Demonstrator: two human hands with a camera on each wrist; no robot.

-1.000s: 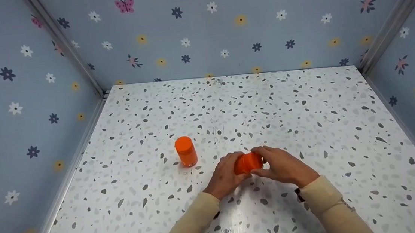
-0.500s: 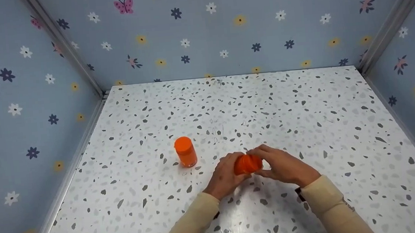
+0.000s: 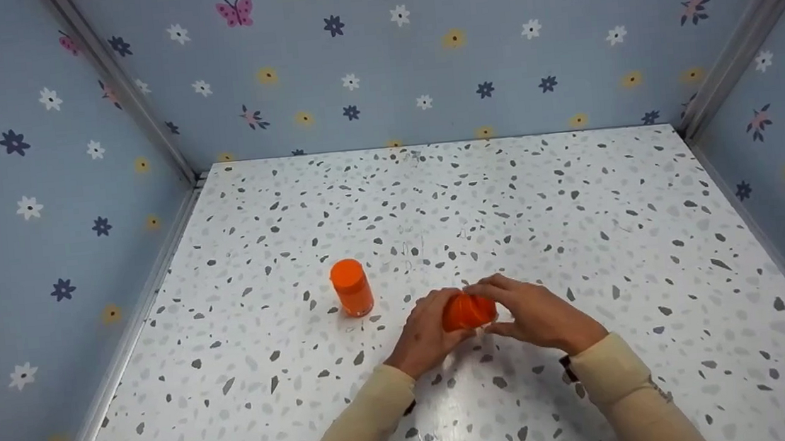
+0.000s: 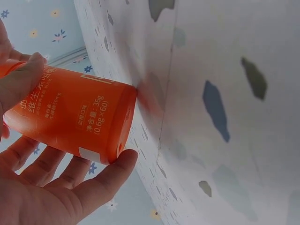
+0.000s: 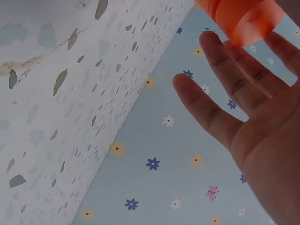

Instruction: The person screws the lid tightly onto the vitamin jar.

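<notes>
An orange bottle (image 3: 468, 311) is held between both hands, just over the speckled table. My left hand (image 3: 425, 335) grips its body, fingers on one side and thumb on the other; the left wrist view shows the bottle's printed label (image 4: 89, 112) and the bottle tilted. My right hand (image 3: 539, 313) holds the orange cap (image 5: 251, 21) with its thumb and fingertips, while its other fingers (image 5: 201, 110) stay apart from it. Left of the hands, a second orange bottle (image 3: 353, 289) stands upright with its cap on, touched by neither hand.
The white speckled table (image 3: 578, 232) has blue flower-patterned panels (image 3: 385, 50) at its back and sides. Metal posts (image 3: 125, 87) stand in the back corners.
My right hand has shifted slightly left and turned about the cap. The left hand and the standing bottle have stayed in place.
</notes>
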